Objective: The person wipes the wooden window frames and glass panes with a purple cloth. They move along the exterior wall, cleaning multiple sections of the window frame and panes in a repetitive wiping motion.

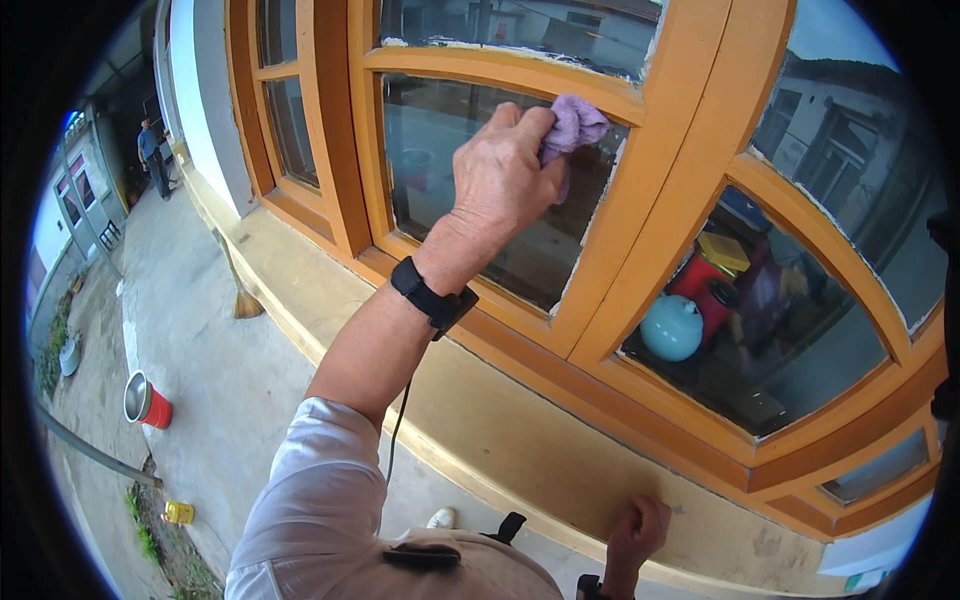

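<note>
My left hand [506, 161] grips a crumpled purple cloth [574, 129] against the upper right part of a glass pane [450, 180] in an orange-painted window frame [637, 247]. The wrist bears a black strap with a small device. White flakes or residue line the pane's edges. Low at the right, my right hand [640, 525] is by the yellowish ledge [525, 420] below the window, its fingers curled and nothing seen in them. Whether it touches the ledge is not clear.
Behind the right pane are a light blue round object [671, 328] and a yellow box [722, 251]. A straw broom [246, 300] leans by the ledge. On the ground stand a red bucket [156, 406] and a yellow container [179, 513]. A person [153, 157] stands far left.
</note>
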The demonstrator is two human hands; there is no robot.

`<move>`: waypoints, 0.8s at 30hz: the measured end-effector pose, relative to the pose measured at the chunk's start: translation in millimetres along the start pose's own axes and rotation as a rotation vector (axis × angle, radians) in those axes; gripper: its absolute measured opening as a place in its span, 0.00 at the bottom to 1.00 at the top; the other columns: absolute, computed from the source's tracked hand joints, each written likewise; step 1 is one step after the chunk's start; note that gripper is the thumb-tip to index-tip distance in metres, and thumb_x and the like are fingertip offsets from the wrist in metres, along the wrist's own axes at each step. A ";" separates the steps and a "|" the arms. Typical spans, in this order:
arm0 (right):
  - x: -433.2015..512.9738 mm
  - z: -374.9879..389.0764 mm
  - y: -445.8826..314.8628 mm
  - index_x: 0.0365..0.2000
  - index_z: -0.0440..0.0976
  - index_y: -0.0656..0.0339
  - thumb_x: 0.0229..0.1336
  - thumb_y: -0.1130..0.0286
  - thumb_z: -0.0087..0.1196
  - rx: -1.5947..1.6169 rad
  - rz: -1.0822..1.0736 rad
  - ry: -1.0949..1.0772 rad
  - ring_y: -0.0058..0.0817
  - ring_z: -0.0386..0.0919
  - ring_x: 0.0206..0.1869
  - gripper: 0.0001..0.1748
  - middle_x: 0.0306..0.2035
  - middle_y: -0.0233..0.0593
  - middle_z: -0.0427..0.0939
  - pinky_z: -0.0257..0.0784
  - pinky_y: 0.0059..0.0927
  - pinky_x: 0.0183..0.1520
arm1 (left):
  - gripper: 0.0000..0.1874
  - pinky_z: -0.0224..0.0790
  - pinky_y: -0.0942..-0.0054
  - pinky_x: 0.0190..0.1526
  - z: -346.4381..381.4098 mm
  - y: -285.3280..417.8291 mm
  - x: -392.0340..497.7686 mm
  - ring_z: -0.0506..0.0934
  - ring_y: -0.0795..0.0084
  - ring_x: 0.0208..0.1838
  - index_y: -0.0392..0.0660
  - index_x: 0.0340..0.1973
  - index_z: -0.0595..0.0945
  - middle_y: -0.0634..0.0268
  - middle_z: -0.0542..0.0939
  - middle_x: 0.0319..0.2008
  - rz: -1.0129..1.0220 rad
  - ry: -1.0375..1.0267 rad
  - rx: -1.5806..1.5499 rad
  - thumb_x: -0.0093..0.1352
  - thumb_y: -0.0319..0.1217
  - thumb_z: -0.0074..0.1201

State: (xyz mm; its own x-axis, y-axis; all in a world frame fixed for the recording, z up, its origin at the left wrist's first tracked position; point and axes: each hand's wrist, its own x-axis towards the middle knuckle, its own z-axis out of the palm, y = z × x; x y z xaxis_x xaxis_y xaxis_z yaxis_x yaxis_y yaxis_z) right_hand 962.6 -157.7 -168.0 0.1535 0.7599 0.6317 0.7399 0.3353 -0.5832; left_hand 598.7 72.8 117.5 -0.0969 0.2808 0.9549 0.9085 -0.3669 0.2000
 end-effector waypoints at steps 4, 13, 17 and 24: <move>0.7 2.8 -0.4 0.37 0.82 0.64 0.52 0.87 0.55 -0.022 -0.020 0.024 0.47 0.79 0.45 0.13 0.41 0.46 0.82 0.76 0.42 0.48 | 0.24 0.81 0.56 0.50 -15.9 -66.1 19.2 0.86 0.51 0.49 0.53 0.57 0.86 0.57 0.85 0.46 -0.093 0.040 0.122 0.64 0.33 0.70; -1.0 8.6 2.0 0.36 0.81 0.62 0.51 0.88 0.52 -0.097 -0.010 0.061 0.46 0.78 0.42 0.15 0.38 0.45 0.81 0.75 0.42 0.46 | 0.26 0.79 0.56 0.58 -41.2 -187.1 50.8 0.86 0.53 0.54 0.55 0.59 0.86 0.56 0.85 0.49 -0.406 0.003 0.398 0.65 0.39 0.70; -1.2 11.2 3.2 0.36 0.80 0.63 0.51 0.88 0.51 -0.106 -0.030 0.106 0.46 0.77 0.41 0.15 0.37 0.44 0.79 0.75 0.41 0.45 | 0.25 0.78 0.55 0.59 -38.7 -207.3 50.3 0.85 0.52 0.54 0.53 0.61 0.85 0.53 0.85 0.49 -0.391 0.028 0.431 0.69 0.40 0.65; 0.4 10.6 -0.6 0.36 0.81 0.65 0.52 0.88 0.53 -0.113 -0.052 0.055 0.44 0.78 0.43 0.13 0.39 0.44 0.81 0.75 0.40 0.46 | 0.25 0.79 0.53 0.56 -37.3 -173.5 34.1 0.86 0.49 0.52 0.46 0.58 0.86 0.50 0.87 0.49 -0.588 -0.046 0.182 0.68 0.43 0.66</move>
State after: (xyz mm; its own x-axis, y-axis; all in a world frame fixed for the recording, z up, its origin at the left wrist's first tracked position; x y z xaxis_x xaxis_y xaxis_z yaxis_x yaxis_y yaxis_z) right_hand 955.2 -151.7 -172.8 0.1462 0.7106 0.6882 0.8165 0.3060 -0.4895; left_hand 422.6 112.9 123.6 -0.5890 0.4293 0.6846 0.7631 0.0169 0.6460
